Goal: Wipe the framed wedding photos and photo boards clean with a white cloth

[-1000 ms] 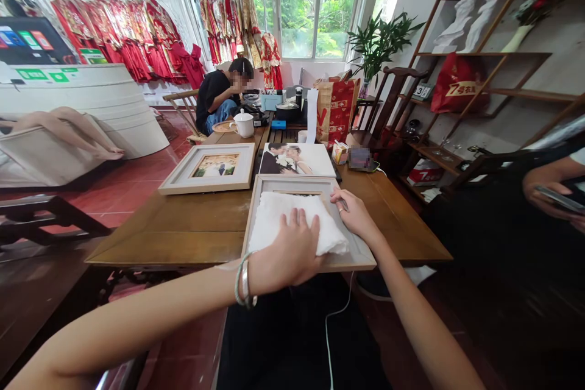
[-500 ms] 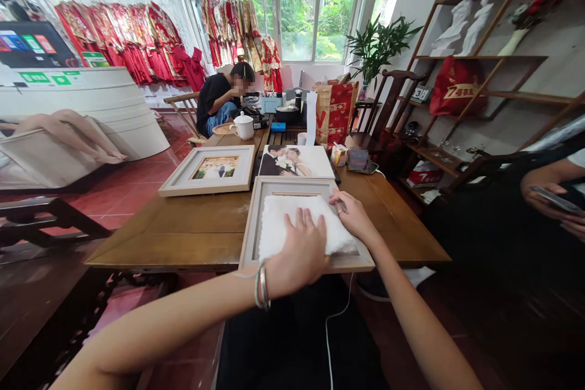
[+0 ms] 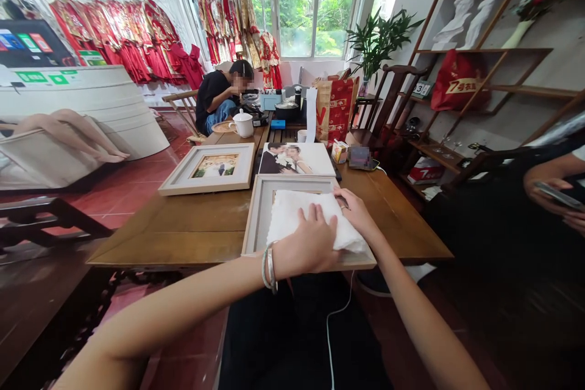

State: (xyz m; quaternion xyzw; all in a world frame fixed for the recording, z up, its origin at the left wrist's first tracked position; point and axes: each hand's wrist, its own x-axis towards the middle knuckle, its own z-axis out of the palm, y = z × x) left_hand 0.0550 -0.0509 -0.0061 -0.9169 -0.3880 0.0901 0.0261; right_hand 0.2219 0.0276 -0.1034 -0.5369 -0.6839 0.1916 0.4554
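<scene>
My left hand (image 3: pixel 314 242) lies flat with fingers spread on a white cloth (image 3: pixel 292 213), pressing it against the inside of a picture frame (image 3: pixel 251 228). The cloth covers most of the picture in that frame, so only a strip of its edge shows. At the frame's right side my right hand (image 3: pixel 355 210) is closed around the rim. The frame rests at the near edge of the table. Just beyond it lies a wedding photo print (image 3: pixel 297 159), and to the left is a second picture frame (image 3: pixel 208 169) with a small couple photo in it.
A wooden table (image 3: pixel 169 244) carries a lidded white mug (image 3: pixel 243 124), a paper bag (image 3: pixel 336 109), a small box (image 3: pixel 339 151) and a phone (image 3: pixel 361 158). One person (image 3: pixel 219 94) sits at the far end; another person's hands (image 3: pixel 555 192) hold a phone at right.
My left hand has slid the white cloth a little to the right across the frame, uncovering more of the left inner border. My right hand stays on the right rim.
</scene>
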